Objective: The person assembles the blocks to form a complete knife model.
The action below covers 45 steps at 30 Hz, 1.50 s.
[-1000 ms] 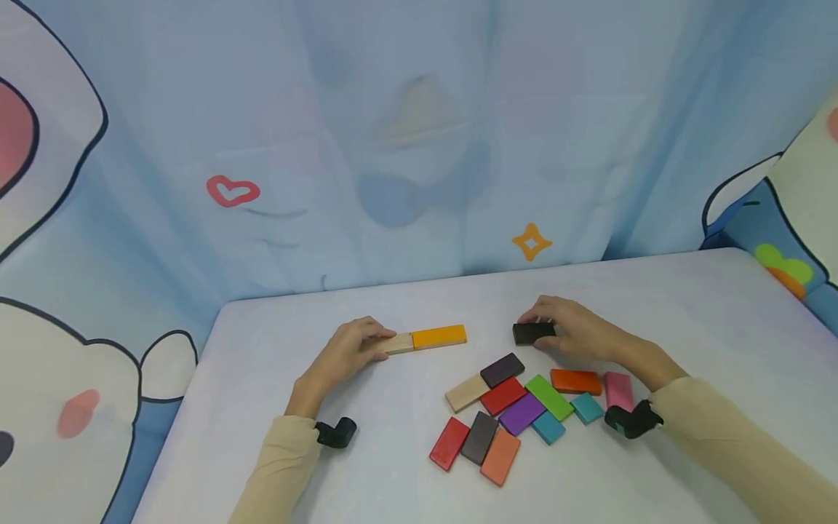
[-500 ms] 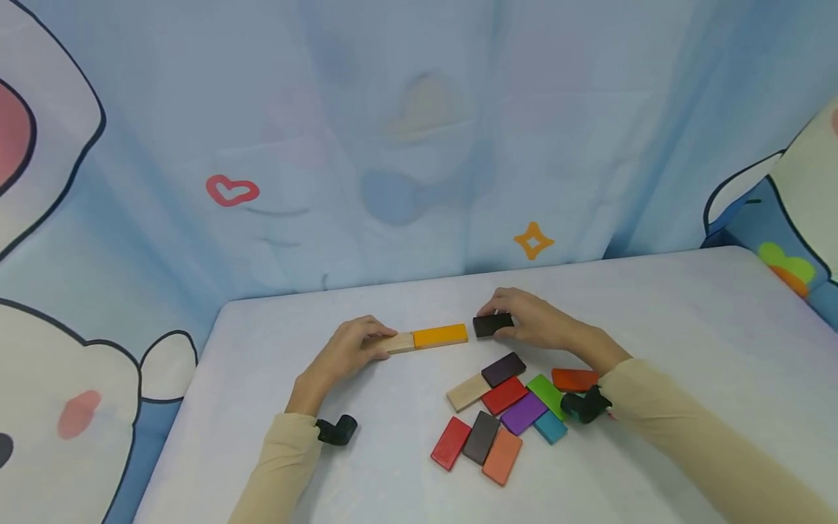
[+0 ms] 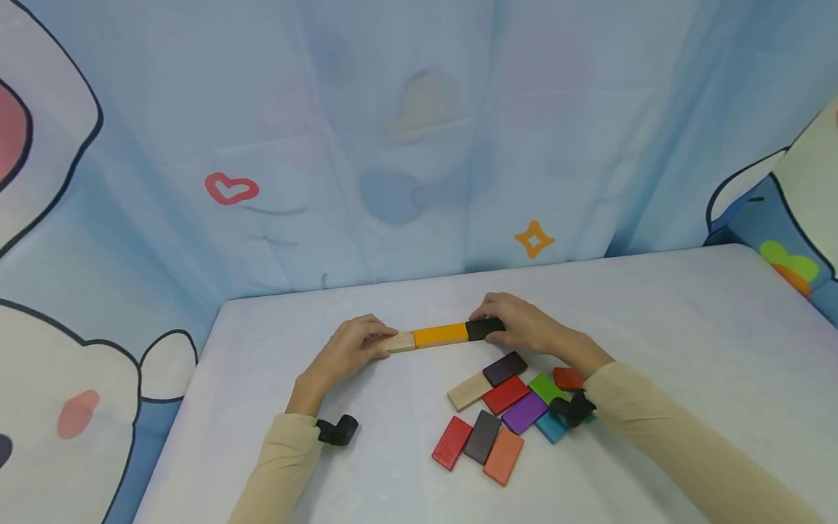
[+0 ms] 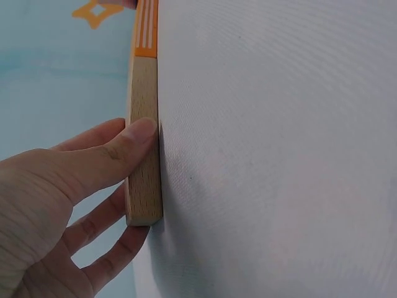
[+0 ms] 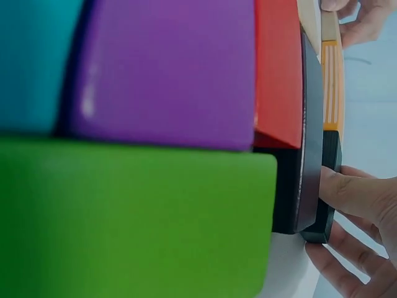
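Observation:
A plain wooden block [image 3: 401, 342], a yellow-orange block [image 3: 441, 335] and a black block [image 3: 481, 329] lie end to end in a row on the white table. My left hand [image 3: 347, 351] pinches the wooden block near its left end; in the left wrist view the thumb presses its near side, with fingers behind. At the other end my right hand [image 3: 524, 324] grips the black block, thumb in front and fingers behind. The black block touches the orange one, whose near side shows white stripes in the left wrist view [image 4: 147, 31].
Nearer than the row lies a loose group of blocks: a dark one [image 3: 505, 369], a natural wood one [image 3: 468, 392], a purple one [image 3: 523, 413], a green one [image 3: 546, 388] and several others. My right forearm covers part of the group. A blue curtain [image 3: 366, 240] hangs behind the table.
My right hand has carried the black block leftward until its end meets the orange block. My left hand stays on the wooden block.

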Each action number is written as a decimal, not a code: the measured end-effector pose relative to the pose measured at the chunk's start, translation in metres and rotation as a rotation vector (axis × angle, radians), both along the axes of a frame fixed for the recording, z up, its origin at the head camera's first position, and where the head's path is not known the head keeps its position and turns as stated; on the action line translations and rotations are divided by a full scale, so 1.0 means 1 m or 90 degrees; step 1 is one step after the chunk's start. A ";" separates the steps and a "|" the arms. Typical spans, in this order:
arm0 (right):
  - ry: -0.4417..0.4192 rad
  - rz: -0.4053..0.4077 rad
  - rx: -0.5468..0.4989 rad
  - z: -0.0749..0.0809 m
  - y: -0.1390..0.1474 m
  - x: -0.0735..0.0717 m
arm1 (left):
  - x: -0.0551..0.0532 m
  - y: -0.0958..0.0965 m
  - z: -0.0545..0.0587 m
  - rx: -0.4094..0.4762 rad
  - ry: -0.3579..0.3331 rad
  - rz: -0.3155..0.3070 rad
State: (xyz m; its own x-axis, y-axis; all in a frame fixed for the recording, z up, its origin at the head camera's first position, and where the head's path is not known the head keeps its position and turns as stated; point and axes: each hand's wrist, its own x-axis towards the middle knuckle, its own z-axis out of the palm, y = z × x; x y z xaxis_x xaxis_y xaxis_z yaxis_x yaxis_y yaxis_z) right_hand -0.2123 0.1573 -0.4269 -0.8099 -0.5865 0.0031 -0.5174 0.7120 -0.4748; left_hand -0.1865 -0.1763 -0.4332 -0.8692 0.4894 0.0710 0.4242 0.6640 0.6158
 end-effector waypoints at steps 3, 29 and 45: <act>-0.004 0.002 0.001 0.001 -0.001 0.000 | 0.000 0.000 0.000 0.002 0.001 -0.002; 0.092 0.019 -0.025 -0.005 -0.011 0.009 | -0.003 -0.006 0.007 -0.043 -0.004 0.020; -0.060 0.144 0.040 0.032 0.023 0.051 | -0.007 -0.007 0.006 -0.056 -0.003 0.019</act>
State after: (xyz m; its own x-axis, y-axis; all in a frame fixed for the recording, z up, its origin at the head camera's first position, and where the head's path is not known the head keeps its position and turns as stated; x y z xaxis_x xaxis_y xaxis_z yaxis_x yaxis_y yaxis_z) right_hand -0.1618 0.1803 -0.3953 -0.6532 -0.7494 -0.1083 -0.6224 0.6128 -0.4869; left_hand -0.1934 -0.1835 -0.4275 -0.8834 0.4679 0.0244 0.4008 0.7278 0.5565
